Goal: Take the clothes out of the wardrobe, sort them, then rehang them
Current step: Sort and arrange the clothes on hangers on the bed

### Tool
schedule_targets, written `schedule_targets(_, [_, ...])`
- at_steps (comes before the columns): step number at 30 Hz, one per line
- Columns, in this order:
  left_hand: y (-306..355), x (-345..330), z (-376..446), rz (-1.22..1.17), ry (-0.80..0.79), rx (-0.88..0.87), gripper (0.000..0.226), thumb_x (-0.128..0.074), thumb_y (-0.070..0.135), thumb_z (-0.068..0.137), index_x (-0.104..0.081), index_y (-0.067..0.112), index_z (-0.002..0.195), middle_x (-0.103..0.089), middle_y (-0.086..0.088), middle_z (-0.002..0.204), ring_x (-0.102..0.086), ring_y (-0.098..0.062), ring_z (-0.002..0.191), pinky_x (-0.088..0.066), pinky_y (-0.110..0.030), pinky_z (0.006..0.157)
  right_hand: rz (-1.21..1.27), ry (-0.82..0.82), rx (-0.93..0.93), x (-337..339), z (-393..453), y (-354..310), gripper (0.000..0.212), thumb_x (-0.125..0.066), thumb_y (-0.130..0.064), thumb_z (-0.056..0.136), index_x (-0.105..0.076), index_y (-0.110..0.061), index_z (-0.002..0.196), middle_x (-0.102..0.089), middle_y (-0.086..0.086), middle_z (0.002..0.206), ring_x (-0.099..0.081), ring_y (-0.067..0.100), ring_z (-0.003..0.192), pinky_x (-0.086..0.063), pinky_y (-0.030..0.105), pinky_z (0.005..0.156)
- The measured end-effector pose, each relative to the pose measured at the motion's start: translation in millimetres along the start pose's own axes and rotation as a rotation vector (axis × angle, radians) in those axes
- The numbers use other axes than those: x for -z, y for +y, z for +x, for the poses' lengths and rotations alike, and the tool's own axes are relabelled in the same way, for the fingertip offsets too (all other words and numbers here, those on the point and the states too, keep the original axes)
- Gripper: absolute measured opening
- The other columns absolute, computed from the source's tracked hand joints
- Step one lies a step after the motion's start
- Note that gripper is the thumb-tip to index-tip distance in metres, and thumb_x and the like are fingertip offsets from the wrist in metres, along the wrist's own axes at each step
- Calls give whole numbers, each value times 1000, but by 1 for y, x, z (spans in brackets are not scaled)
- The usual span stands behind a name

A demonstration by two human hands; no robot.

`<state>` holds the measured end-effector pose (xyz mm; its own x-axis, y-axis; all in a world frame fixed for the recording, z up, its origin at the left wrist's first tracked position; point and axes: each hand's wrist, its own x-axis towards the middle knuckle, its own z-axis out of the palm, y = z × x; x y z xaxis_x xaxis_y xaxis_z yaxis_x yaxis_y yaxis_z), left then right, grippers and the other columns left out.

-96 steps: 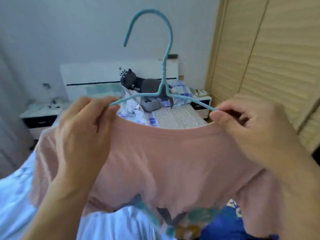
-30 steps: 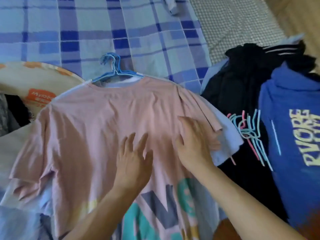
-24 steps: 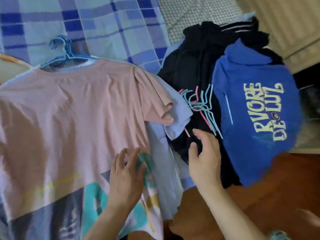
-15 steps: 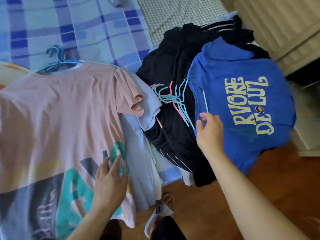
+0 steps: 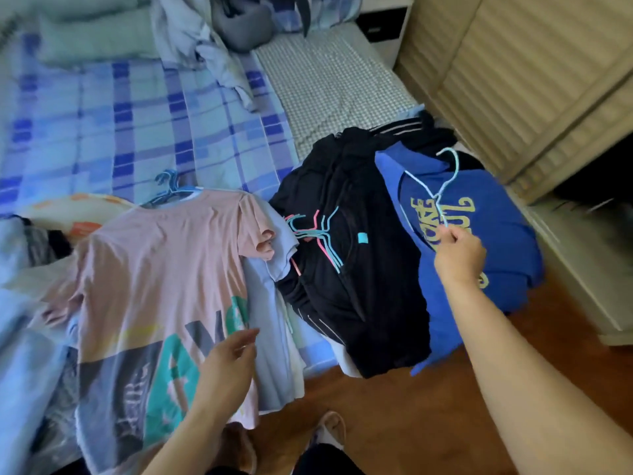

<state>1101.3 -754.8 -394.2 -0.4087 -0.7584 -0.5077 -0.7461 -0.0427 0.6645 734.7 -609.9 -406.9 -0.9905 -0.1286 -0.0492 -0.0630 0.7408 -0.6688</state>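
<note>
Lifted now, a pale hanger [image 5: 432, 186] is pinched in the right hand [image 5: 459, 257], rising toward twelve o'clock over the blue shirt [image 5: 507, 241]. Left hand [image 5: 226, 365] hovers relaxed, holding nothing, over the pink shirt [image 5: 161, 269].

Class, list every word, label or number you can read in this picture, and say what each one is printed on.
Yellow lettering on the blue T-shirt: seen upside down and partly covered by the right hand and the pale hanger it pinches; not readable with certainty.
Large teal and grey letters on the pink T-shirt: cut off and blurred, unreadable.
Orange patch on the pale fabric at left: too blurred.
</note>
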Motion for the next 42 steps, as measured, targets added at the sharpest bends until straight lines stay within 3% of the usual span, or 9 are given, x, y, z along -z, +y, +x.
schedule_targets(7, [129, -6, -16, 35, -130, -393, 26, -53, 19, 102, -69, 38, 110, -68, 24, 106, -62, 3, 102, -37, -1, 75, -220, 220, 394, 197, -9, -59, 30, -53, -26, 100, -59, -8, 76, -61, 18, 78, -54, 39, 75, -42, 42, 63])
schedule_targets(14, [236, 11, -65, -165, -104, -781, 30, -57, 19, 100, -66, 37, 123, -67, 25, 119, -61, 9, 110, -47, -22, 101, -385, 388, 778, 337, -80, -118, 21, -55, -28, 99, -71, -15, 93, -58, 0, 71, -59, 37, 72, -48, 43, 61])
schedule_targets(17, [262, 35, -96, -241, 54, -967, 36, -60, 21, 99, -55, 44, 128, -54, 34, 125, -50, 10, 121, -38, -19, 106, -340, 398, 950, 378, -117, -150, 18, -58, -27, 98, -72, -18, 93, -48, -6, 63, -52, 29, 64, -43, 38, 56])
schedule_targets(20, [284, 68, -129, -183, 280, -1186, 40, -59, 23, 101, -52, 31, 139, -49, 16, 134, -42, -2, 131, -24, -7, 108, -242, 427, 1096, 401, -146, -178, 14, -62, -22, 97, -74, -15, 93, -56, 0, 62, -50, 25, 61, -43, 39, 55])
schedule_targets(24, [290, 118, -161, -19, 657, -1349, 29, -52, 33, 102, -70, 15, 117, -65, 1, 113, -55, -21, 109, -37, -25, 100, -58, 462, 1210, 407, -166, -210, 14, -65, -18, 96, -76, -10, 94, -63, 8, 66, -53, 26, 59, -41, 41, 56])
schedule_targets(31, [220, 189, -164, 91, 993, -1085, 17, -59, 25, 99, -71, 13, 98, -67, -5, 88, -57, -22, 85, -39, -31, 77, 163, 71, 1114, 319, -171, -255, 14, -64, -38, 92, -68, -29, 83, -60, -13, 64, -55, 7, 66, -38, 19, 54])
schedule_targets(35, [118, 208, -140, 163, 1022, -770, 17, -63, 29, 93, -72, 14, 94, -70, -5, 88, -60, -22, 86, -41, -32, 80, -60, -392, 960, 208, -180, -229, 37, -56, -55, 88, -61, -22, 74, -58, -7, 64, -53, 8, 63, -45, 35, 61])
schedule_targets(38, [40, 210, -147, 99, 1017, -464, 6, -72, 28, 86, -71, 22, 88, -65, 2, 84, -62, -23, 86, -35, -21, 76, -43, -651, 951, 139, -213, -200, 31, -60, -50, 88, -58, -25, 70, -58, -5, 64, -53, 12, 61, -46, 39, 63])
schedule_targets(42, [8, 233, -156, 11, 1137, -331, 5, -67, 33, 80, -65, 31, 85, -61, 4, 83, -61, -25, 88, -37, -24, 79, 62, -658, 993, 110, -233, -227, 23, -62, -48, 86, -67, -26, 80, -66, -8, 72, -60, 10, 67, -51, 41, 69])
